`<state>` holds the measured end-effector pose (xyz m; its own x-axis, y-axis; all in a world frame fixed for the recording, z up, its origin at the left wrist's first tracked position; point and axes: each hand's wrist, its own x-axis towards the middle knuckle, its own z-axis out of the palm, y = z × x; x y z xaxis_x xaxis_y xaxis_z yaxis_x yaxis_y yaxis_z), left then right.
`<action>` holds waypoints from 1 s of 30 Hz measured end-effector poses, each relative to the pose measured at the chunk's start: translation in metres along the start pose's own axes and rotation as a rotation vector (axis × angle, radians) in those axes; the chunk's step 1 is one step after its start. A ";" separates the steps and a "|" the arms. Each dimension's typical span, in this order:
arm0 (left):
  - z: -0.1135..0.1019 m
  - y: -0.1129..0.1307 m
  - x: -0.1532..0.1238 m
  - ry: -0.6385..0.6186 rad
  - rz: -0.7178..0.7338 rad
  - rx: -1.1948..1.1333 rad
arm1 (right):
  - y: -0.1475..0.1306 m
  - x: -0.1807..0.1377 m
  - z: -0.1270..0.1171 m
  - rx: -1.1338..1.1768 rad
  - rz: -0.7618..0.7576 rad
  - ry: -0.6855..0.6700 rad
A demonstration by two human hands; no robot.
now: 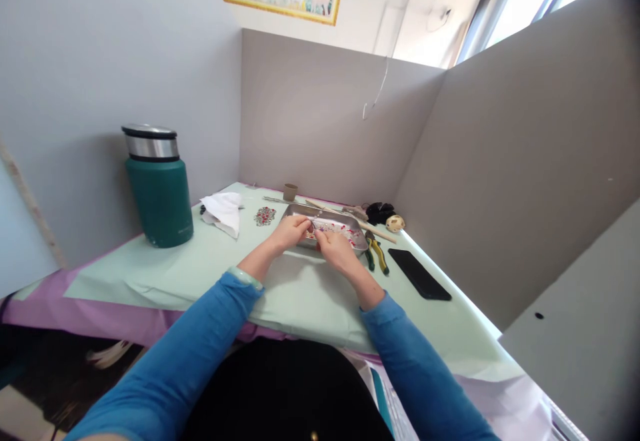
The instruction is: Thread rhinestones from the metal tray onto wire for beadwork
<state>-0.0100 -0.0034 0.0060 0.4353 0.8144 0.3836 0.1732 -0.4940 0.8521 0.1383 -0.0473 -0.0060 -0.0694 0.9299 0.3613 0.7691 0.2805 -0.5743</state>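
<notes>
My left hand and my right hand meet over the near side of a metal tray. Small red, white and clear beads are scattered inside the tray. The fingers of both hands are pinched close together, and whatever lies between the fingertips is too small to make out. A pile of red and silvery beaded pieces rests on the table left of the tray. Pliers with green and yellow handles lean at the tray's right end, close to my right hand.
A green flask and a white cloth stand left. Behind the tray are a small brown cup and a wooden stick. A black phone lies right. Grey partitions enclose the table.
</notes>
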 end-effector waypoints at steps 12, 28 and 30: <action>0.002 0.000 0.000 -0.060 -0.201 -0.321 | -0.002 0.000 -0.004 0.036 -0.009 -0.003; 0.001 -0.004 0.001 0.143 0.127 0.333 | -0.002 0.001 0.004 -0.225 0.065 0.057; 0.002 -0.003 0.001 0.108 0.053 0.193 | -0.001 0.001 0.001 -0.098 0.043 0.011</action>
<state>-0.0089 -0.0015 0.0028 0.3531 0.8086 0.4705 0.3232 -0.5774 0.7497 0.1365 -0.0463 -0.0061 -0.0289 0.9377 0.3463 0.8298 0.2157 -0.5147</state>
